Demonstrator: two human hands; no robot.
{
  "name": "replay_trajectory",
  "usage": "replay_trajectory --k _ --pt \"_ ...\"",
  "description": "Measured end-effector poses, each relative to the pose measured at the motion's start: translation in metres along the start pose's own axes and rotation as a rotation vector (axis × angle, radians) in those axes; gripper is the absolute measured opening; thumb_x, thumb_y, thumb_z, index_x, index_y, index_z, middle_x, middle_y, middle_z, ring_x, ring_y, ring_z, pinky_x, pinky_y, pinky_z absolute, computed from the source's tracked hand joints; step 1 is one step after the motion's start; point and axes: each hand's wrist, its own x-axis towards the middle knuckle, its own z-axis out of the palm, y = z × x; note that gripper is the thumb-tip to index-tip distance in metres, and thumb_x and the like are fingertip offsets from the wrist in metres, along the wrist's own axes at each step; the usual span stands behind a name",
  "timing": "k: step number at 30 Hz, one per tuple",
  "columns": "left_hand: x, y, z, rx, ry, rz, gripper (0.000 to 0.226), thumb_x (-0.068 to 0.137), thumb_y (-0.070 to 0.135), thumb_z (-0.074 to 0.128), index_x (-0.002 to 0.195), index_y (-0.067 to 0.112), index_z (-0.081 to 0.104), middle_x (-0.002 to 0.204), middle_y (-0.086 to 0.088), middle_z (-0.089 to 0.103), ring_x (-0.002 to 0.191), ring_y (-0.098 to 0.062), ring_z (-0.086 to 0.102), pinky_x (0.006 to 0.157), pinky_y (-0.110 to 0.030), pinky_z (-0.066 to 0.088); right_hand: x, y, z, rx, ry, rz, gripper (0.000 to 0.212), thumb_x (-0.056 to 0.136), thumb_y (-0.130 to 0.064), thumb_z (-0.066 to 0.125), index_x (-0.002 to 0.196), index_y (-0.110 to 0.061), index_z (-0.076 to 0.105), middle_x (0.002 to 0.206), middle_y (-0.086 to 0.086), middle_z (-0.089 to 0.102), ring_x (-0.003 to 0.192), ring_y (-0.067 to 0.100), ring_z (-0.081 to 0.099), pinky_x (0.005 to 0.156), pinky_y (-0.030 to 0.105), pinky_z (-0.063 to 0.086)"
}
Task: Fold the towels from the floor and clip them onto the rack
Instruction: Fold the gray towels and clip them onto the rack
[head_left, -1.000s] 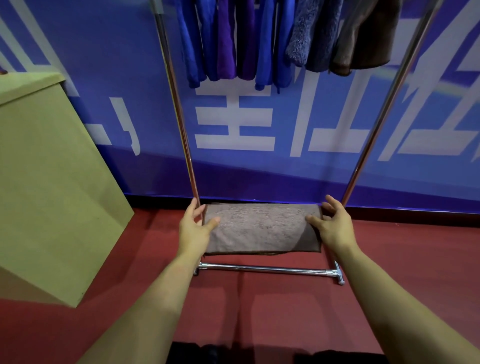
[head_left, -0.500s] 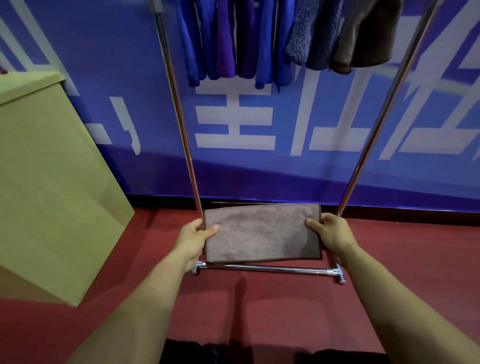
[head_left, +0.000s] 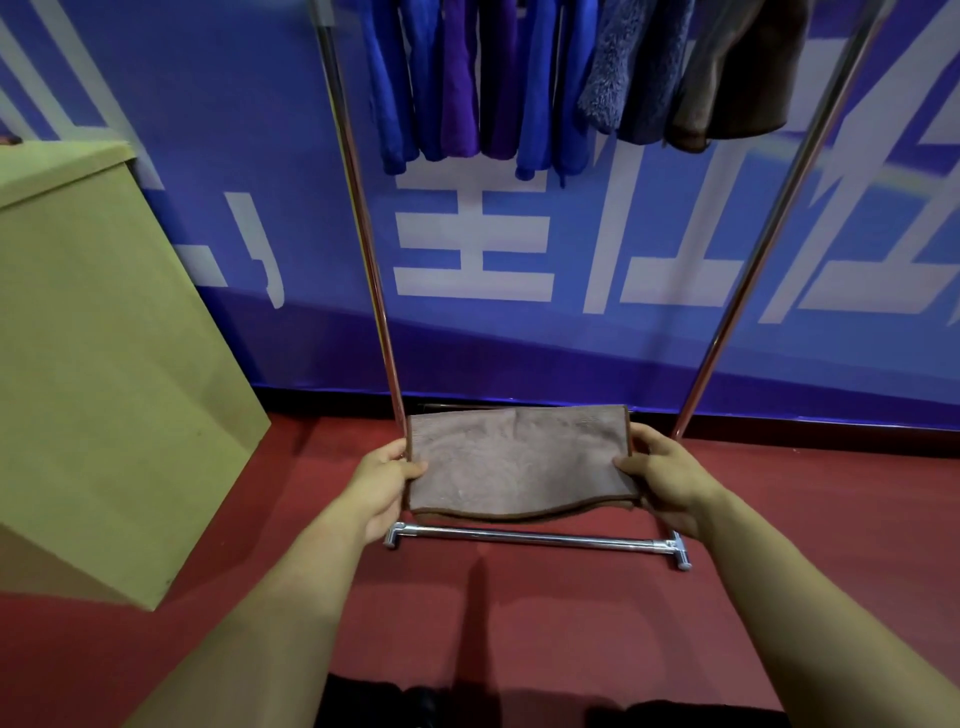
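Brown plush towel (head_left: 519, 462), folded to a flat oblong, is held up at lower centre of the frame between a person's two hands, just above the chrome foot bar (head_left: 535, 538) of a clothes rack (head_left: 363, 234) and the red floor (head_left: 519, 623). Left hand (head_left: 382, 480) pinches the towel's left edge, thumb on the near face and fingers curled behind; right hand (head_left: 665, 478) pinches the right edge in the same manner. Across the top of the frame, blue, purple and brown cloths (head_left: 519, 83) hang from the rack against a blue banner (head_left: 208, 182), with a pale green cabinet (head_left: 93, 364) at left.

The towel looks soft, light and limp: its lower edge sags in a shallow wave between the two grips, and the layers part slightly along that bottom edge (a sign the fold would likely slip open if either side were let go). Its nap should give good friction, so a light pinch probably suffices. A hold at the two upper corners, or along the top edge where the layers lie flush, would likely keep the fold together for clipping.
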Motion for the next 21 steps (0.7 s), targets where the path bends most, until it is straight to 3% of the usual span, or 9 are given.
replay_trajectory --k 3,6,8,13,15,17,21 --pt "0.001 0.000 -0.007 -0.048 -0.003 -0.008 0.036 0.095 -0.014 0.048 0.124 0.002 0.061 0.119 -0.021 0.070 0.097 -0.028 0.072 0.071 -0.032 0.062 0.001 -0.003 -0.007 0.077 -0.026 -0.024 0.044 0.091 0.016 0.046 0.125 -0.008 0.061 0.100 0.023 0.065 0.081 0.032 0.059 0.059 0.033 0.050" --pt "0.000 0.002 -0.010 -0.091 -0.013 -0.005 0.039 0.095 -0.012 0.051 0.129 0.005 0.059 0.119 -0.020 0.070 0.106 -0.032 0.069 0.074 -0.034 0.063 0.001 -0.004 -0.011 0.179 -0.086 -0.038 0.041 0.091 0.017 0.045 0.125 0.000 0.061 0.108 0.025 0.065 0.094 0.034 0.060 0.073 0.031 0.057" --pt "-0.001 0.004 -0.011 -0.109 -0.029 0.007 0.038 0.095 -0.009 0.053 0.129 0.006 0.059 0.119 -0.018 0.071 0.108 -0.031 0.070 0.077 -0.033 0.062 0.000 -0.005 -0.012 0.225 -0.116 -0.047 0.039 0.090 0.018 0.043 0.121 0.003 0.062 0.108 0.024 0.067 0.089 0.029 0.067 0.079 0.029 0.058" --pt "-0.005 0.010 -0.009 -0.187 -0.053 0.034 0.030 0.095 -0.007 0.053 0.119 0.006 0.065 0.108 -0.017 0.073 0.081 -0.018 0.075 0.061 -0.024 0.059 -0.006 -0.013 -0.009 0.302 -0.226 -0.040 0.049 0.081 0.019 0.029 0.115 0.010 0.064 0.111 0.024 0.070 0.094 0.024 0.072 0.084 0.025 0.058" --pt "-0.006 0.011 -0.009 -0.210 -0.061 0.032 0.030 0.095 -0.007 0.051 0.117 0.007 0.065 0.106 -0.018 0.073 0.080 -0.019 0.075 0.062 -0.025 0.059 -0.006 -0.014 -0.009 0.388 -0.192 0.007 0.043 0.081 0.007 0.030 0.097 0.008 0.070 0.094 0.018 0.073 0.078 0.022 0.072 0.070 0.024 0.060" --pt "-0.007 0.011 -0.010 -0.198 -0.108 0.026 0.027 0.097 -0.004 0.048 0.108 0.012 0.066 0.106 -0.019 0.071 0.084 -0.022 0.074 0.067 -0.028 0.061 -0.003 -0.015 -0.013 0.448 -0.097 0.054 0.031 0.081 -0.010 0.044 0.084 0.006 0.071 0.077 0.012 0.066 0.063 0.020 0.063 0.060 0.026 0.055" --pt "-0.013 0.013 -0.009 -0.166 -0.262 0.008 0.026 0.099 0.006 0.044 0.082 0.022 0.055 0.105 -0.014 0.067 0.094 -0.030 0.066 0.080 -0.040 0.059 0.005 -0.011 -0.020 0.330 -0.032 0.100 0.042 0.091 -0.044 0.064 0.084 -0.003 0.064 0.085 0.017 0.066 0.078 0.027 0.063 0.084 0.039 0.048"
